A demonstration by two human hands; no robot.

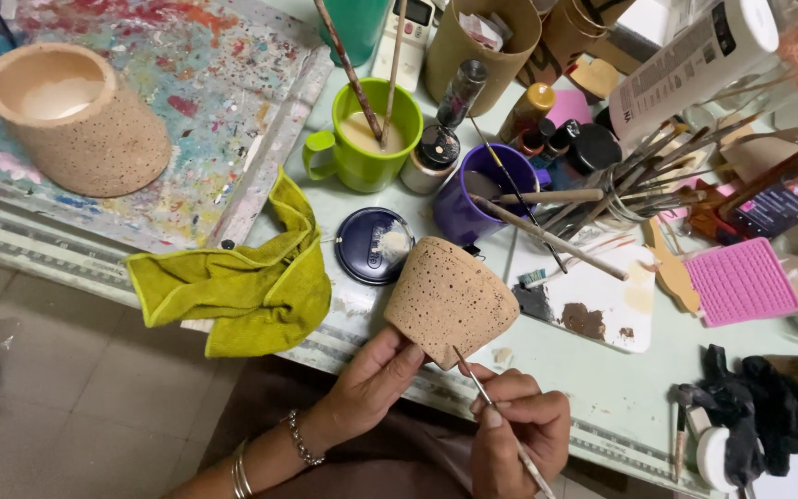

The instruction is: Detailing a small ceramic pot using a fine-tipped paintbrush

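My left hand (pixel 373 377) grips the rim end of a speckled tan clay pot (pixel 450 298), tipped with its base pointing away from me, just over the table's front edge. A thin paintbrush (pixel 499 416) sits between the fingers of my right hand (pixel 519 432), and its tip touches the pot's lower side. A second, similar pot (pixel 71 115) lies on its side on the paint-spattered board (pixel 223 83) at the far left.
A yellow-green cloth (pixel 242 277) hangs over the table edge. Behind the pot stand a green mug (pixel 362 148) with brushes, a purple cup (pixel 473 199), a dark blue lid (pixel 373 245), a white palette (pixel 602 300), a pink mat (pixel 741 280) and a phone (pixel 787 196).
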